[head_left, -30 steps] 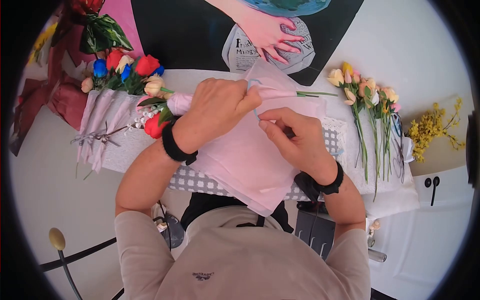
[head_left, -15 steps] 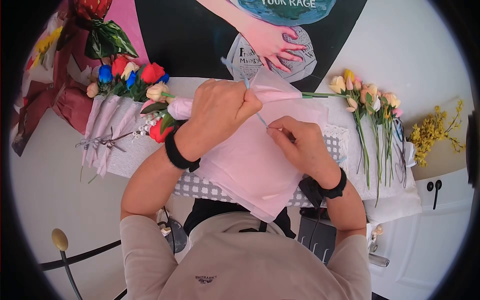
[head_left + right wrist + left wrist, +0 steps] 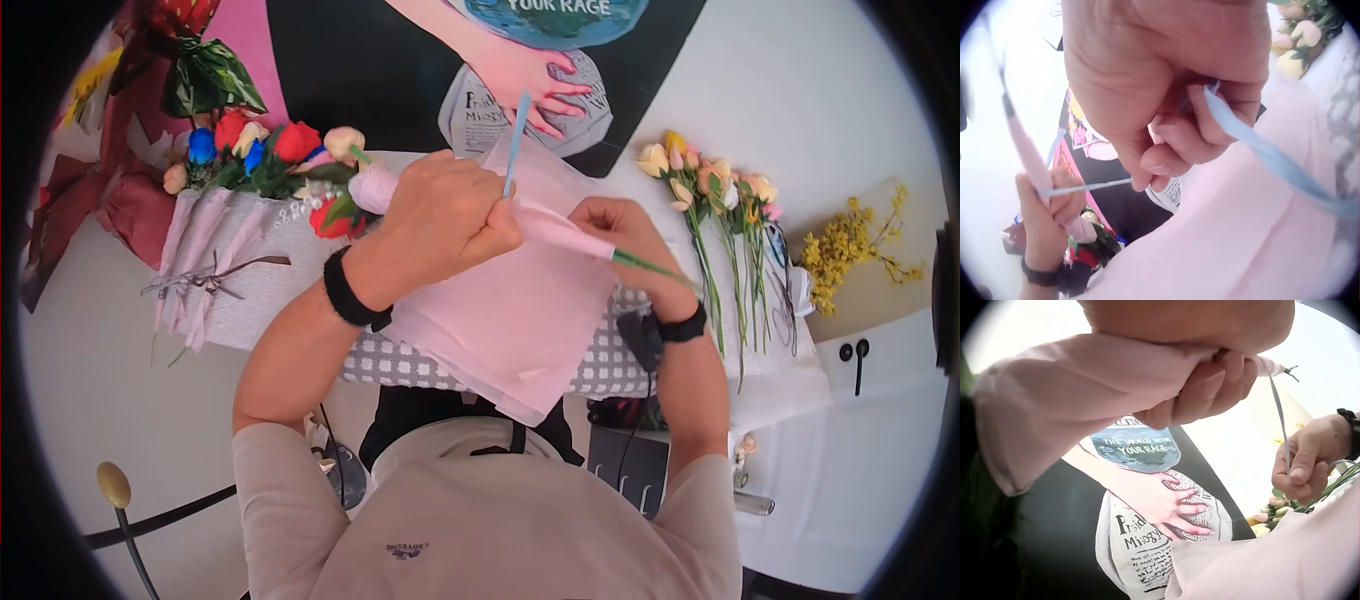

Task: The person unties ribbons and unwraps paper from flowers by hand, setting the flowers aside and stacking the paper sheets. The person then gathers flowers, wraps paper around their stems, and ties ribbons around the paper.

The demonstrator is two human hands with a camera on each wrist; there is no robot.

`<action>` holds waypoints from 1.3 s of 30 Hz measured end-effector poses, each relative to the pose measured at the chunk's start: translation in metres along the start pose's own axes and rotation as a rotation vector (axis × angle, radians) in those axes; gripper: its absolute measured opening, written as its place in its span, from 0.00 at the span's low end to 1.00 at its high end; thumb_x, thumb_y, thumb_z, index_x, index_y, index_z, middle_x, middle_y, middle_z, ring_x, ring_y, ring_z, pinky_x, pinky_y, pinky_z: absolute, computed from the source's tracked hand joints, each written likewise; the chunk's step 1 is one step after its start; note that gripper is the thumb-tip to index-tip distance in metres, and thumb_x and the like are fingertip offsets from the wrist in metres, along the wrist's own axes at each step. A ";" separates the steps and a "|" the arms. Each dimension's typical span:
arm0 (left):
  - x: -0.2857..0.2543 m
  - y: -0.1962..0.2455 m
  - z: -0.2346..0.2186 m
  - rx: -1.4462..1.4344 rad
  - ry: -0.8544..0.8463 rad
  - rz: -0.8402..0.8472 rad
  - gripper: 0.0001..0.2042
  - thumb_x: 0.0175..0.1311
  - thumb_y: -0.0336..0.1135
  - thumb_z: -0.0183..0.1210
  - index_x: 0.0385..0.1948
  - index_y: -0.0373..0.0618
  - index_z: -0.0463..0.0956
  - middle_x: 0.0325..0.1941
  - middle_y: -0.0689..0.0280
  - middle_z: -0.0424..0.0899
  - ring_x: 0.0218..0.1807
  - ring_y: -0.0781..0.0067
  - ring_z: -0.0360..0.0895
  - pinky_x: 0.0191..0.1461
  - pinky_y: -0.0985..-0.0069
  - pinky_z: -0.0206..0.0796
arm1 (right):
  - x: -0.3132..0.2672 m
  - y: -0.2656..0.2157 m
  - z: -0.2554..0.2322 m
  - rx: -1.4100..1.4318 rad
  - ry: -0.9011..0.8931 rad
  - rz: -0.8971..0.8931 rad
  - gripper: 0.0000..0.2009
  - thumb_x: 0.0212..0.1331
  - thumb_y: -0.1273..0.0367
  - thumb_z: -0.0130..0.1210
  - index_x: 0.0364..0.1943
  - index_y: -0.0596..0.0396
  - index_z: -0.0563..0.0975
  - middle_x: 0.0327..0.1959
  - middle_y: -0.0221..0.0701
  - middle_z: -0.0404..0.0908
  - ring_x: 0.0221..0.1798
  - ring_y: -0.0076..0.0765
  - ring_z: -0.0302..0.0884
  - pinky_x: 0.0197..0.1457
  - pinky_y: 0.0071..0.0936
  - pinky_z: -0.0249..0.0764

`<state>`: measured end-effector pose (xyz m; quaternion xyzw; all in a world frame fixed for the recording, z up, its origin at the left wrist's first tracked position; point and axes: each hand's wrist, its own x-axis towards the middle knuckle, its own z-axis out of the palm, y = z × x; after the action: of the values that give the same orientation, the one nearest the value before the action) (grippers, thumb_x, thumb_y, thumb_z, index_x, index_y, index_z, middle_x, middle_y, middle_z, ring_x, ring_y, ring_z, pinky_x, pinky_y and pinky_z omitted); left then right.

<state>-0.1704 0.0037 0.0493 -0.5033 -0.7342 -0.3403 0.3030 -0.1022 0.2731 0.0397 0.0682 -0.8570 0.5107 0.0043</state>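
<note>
The left hand point(image 3: 440, 222) grips a pink-wrapped flower bundle point(image 3: 1075, 387) above pale pink paper point(image 3: 500, 325); the right hand point(image 3: 1160, 75) pinches a blue ribbon point(image 3: 1260, 147), one stretch running straight to the bundle beside the left hand's grip.

Wrapped flowers point(image 3: 207, 230) lie near the left edge of the surface point(image 3: 262, 308), loose flowers point(image 3: 716, 180) by its right, paper point(image 3: 505, 330) overhangs its front edge beneath a held bouquet point(image 3: 372, 190), and a painting point(image 3: 345, 70) stands behind.

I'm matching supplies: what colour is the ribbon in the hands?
The ribbon is light blue, clearest in the right wrist view.
</note>
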 end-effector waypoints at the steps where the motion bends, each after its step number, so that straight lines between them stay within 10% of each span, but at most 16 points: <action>1: 0.000 0.002 -0.001 -0.043 -0.015 0.054 0.05 0.54 0.31 0.59 0.22 0.41 0.75 0.18 0.58 0.72 0.24 0.52 0.71 0.33 0.60 0.61 | 0.002 -0.006 -0.012 0.044 -0.080 0.107 0.09 0.65 0.67 0.68 0.32 0.59 0.84 0.24 0.18 0.79 0.27 0.15 0.70 0.29 0.21 0.65; 7: -0.007 0.009 0.009 0.018 -0.252 0.213 0.07 0.50 0.32 0.60 0.18 0.43 0.73 0.17 0.59 0.72 0.24 0.54 0.73 0.33 0.60 0.62 | -0.011 -0.067 -0.055 0.011 -0.183 0.208 0.10 0.70 0.65 0.65 0.34 0.56 0.86 0.21 0.17 0.74 0.25 0.11 0.65 0.29 0.18 0.58; 14: -0.007 0.000 0.016 0.230 -0.032 0.029 0.14 0.56 0.37 0.62 0.12 0.44 0.74 0.13 0.57 0.75 0.19 0.55 0.75 0.31 0.62 0.65 | -0.068 -0.137 0.005 0.021 -0.220 0.059 0.09 0.73 0.69 0.58 0.39 0.59 0.85 0.23 0.26 0.81 0.27 0.22 0.78 0.33 0.24 0.73; 21: 0.000 0.003 -0.003 -0.120 0.030 -0.135 0.15 0.60 0.35 0.59 0.13 0.40 0.70 0.14 0.54 0.71 0.19 0.45 0.70 0.29 0.56 0.62 | -0.051 -0.051 0.049 -0.367 -0.155 -0.234 0.07 0.71 0.71 0.56 0.41 0.59 0.84 0.28 0.43 0.84 0.30 0.44 0.84 0.36 0.35 0.78; 29: -0.006 0.007 0.002 -0.292 -0.137 0.074 0.09 0.59 0.33 0.57 0.19 0.42 0.75 0.16 0.59 0.70 0.22 0.51 0.66 0.33 0.58 0.59 | -0.016 -0.072 -0.014 -0.236 -0.088 0.031 0.09 0.68 0.70 0.57 0.39 0.62 0.85 0.20 0.24 0.75 0.25 0.15 0.66 0.28 0.23 0.64; 34: -0.010 0.002 0.014 0.118 -0.173 0.098 0.14 0.55 0.36 0.62 0.12 0.43 0.73 0.13 0.57 0.73 0.19 0.53 0.73 0.31 0.60 0.62 | -0.024 -0.108 -0.014 -0.290 -0.099 0.024 0.08 0.68 0.70 0.57 0.39 0.61 0.85 0.22 0.22 0.77 0.27 0.14 0.67 0.29 0.22 0.64; 39: -0.005 0.000 0.006 0.152 -0.033 -0.055 0.14 0.55 0.37 0.63 0.13 0.43 0.75 0.14 0.58 0.75 0.19 0.53 0.74 0.32 0.59 0.61 | -0.055 -0.091 0.044 -0.231 -0.197 -0.242 0.04 0.65 0.72 0.59 0.39 0.57 0.82 0.28 0.40 0.83 0.29 0.46 0.82 0.36 0.36 0.76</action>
<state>-0.1699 0.0058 0.0417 -0.4639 -0.7765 -0.2836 0.3185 -0.0342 0.1978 0.0939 0.2194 -0.8918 0.3954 -0.0105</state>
